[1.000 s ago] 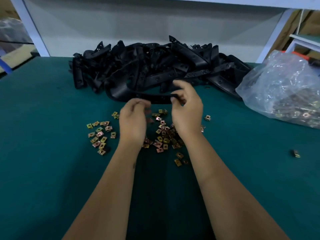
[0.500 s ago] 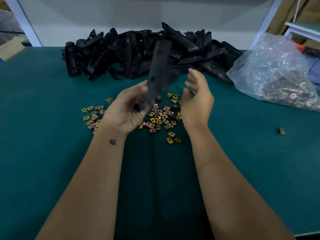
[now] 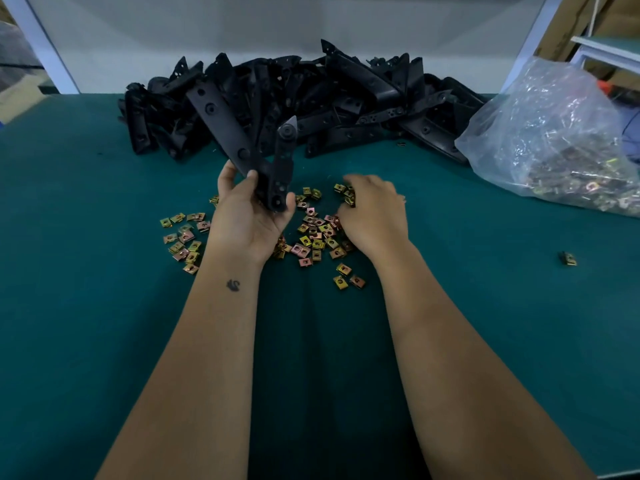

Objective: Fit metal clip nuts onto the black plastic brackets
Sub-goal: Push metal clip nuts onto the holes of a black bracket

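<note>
1 bracket in left hand (right hand on clip nuts).

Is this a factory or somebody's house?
Probably a factory workbench: a big pile of black plastic brackets, loose metal clip nuts on a green mat, and a bagful more.

A green bench mat covers the work surface. Behind it stands a pale back panel between slanted white frame posts — right of that panel, brown cardboard and a green-topped shelf.
</note>
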Available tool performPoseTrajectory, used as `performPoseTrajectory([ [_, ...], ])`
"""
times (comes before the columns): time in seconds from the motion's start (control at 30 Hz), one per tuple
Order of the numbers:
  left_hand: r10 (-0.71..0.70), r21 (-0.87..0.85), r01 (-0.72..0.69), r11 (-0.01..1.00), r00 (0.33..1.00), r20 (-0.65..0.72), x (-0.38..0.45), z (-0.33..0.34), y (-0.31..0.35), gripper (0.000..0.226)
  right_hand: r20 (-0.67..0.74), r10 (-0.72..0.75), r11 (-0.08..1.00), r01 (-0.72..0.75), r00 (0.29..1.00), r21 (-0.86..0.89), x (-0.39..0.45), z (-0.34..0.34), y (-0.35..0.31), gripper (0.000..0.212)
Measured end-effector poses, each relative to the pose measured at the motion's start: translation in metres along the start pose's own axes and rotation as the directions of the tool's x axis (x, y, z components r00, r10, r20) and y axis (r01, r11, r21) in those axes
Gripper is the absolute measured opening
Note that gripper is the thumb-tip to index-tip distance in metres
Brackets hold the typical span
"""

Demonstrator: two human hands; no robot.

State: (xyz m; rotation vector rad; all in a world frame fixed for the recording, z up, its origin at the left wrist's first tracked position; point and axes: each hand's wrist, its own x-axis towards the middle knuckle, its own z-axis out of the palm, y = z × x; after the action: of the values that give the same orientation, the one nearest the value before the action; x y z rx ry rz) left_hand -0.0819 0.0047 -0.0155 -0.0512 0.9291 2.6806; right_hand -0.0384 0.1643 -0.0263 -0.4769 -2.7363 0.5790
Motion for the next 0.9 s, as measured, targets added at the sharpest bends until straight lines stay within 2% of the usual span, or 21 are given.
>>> performPoseTrajectory([
  [0.13,0.001,0.021,0.000,1.000,1.000,-0.013,0.002,0.002,-0.001,0.024,-0.041,0.067,0.996,-0.069,0.997,-0.050,-0.002,-0.005,0.002,0.038],
  [0.37,-0.007,0.010,0.007,1.000,1.000,-0.012,0.003,-0.002,0.002,0.021,-0.069,0.023,0.999,-0.025,0.997,-0.022,-0.002,-0.009,0.002,0.018],
  [0.57,0.005,0.142,-0.004,0.990,1.000,-0.005,0.003,0.000,0.001,0.031,-0.126,-0.002,0.999,-0.003,0.992,-0.044,-0.005,-0.006,0.002,0.012],
  [0.63,-0.001,0.158,0.000,0.987,1.000,0.003,0.002,0.002,-0.001,0.032,-0.155,0.026,0.991,-0.004,0.988,0.136,-0.006,-0.007,-0.001,0.006],
  [0.73,0.005,0.145,-0.005,0.989,1.000,0.000,0.002,0.004,-0.001,0.033,-0.202,0.121,0.872,-0.007,0.972,0.489,-0.006,-0.009,-0.005,0.012],
  [0.9,0.024,0.111,-0.021,0.994,0.999,-0.027,0.001,0.005,-0.001,0.040,-0.185,0.206,0.685,-0.006,0.961,0.728,-0.006,-0.012,-0.007,0.026],
])
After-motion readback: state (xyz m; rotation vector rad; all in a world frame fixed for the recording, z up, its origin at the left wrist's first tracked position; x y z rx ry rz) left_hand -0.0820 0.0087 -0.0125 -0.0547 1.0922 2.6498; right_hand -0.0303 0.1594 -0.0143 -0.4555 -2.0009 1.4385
